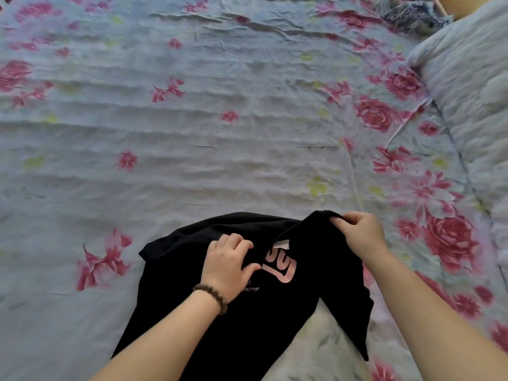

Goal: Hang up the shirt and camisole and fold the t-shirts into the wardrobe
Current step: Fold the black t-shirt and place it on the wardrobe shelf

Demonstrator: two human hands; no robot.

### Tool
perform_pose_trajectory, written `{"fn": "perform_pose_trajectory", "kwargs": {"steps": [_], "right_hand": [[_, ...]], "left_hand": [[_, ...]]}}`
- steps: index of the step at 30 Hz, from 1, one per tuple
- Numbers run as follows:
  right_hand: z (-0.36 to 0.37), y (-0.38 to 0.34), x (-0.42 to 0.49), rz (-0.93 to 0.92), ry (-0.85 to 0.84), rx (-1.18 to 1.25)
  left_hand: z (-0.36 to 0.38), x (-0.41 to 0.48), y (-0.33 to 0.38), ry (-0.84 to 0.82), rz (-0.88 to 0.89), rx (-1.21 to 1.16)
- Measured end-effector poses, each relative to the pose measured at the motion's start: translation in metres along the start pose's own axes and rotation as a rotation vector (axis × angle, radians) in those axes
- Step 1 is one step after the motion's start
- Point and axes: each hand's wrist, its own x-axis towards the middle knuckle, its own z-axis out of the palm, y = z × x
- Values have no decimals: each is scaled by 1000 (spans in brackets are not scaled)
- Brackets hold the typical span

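A view down from the person's head onto a bed covered by a wrinkled light blue sheet [192, 133] printed with pink roses and lilies. A black t-shirt [275, 320] with a pink printed logo [280, 266] lies at the near edge of the bed, just in front of the person, its chest side up and its collar end pointing away. A small white neck label [281, 244] shows at the collar, just above the logo.

The 2 hands are apart, each clamped on the shirt. The left hand [229, 261], with a dark brown beaded bracelet [213, 296] on the wrist, has its fingers curled into the fabric just left of the collar. The right hand [361, 232] pinches a fold of the shoulder fabric between thumb and fingers and holds it raised off the sheet.

At the right edge a pale blue-grey quilted duvet [467, 64] lies bunched along the bed, well apart from the shirt. A crumpled dark blue patterned cloth [412, 15] sits at the far right corner; what it is cannot be told.

The left forearm covers part of the shirt's lower half, and the hem is cut off by the bottom of the frame. Small white lettering under the logo is too blurred to read. The far edge of the bed is cut off at the top.
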Motion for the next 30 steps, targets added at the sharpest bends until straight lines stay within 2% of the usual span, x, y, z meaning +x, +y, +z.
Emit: {"fn": "perform_pose_trajectory", "kwargs": {"steps": [4,8,12,15,17,20,24,30], "right_hand": [[-11,-13,1,-28,8,76],[-27,-28,3,-65,19,127],[-40,-35,6,-101,22,71],[-45,-44,3,-138,-7,53],[-46,-53,-3,-153,-53,70],[-49,-73,-18,-177,-131,90],[-68,-109,-43,-223,-191,16],[-104,-174,-83,-329,-165,-19]], "left_hand": [[20,5,31,-179,-239,151],[23,17,44,-39,-335,130],[5,15,22,112,-268,-221],[-31,7,3,98,-289,-545],[-59,5,-11,43,-314,-669],[-101,5,-29,6,-329,-715],[-161,-4,-42,58,-333,-716],[-267,-25,-38,95,-292,-763]]}}
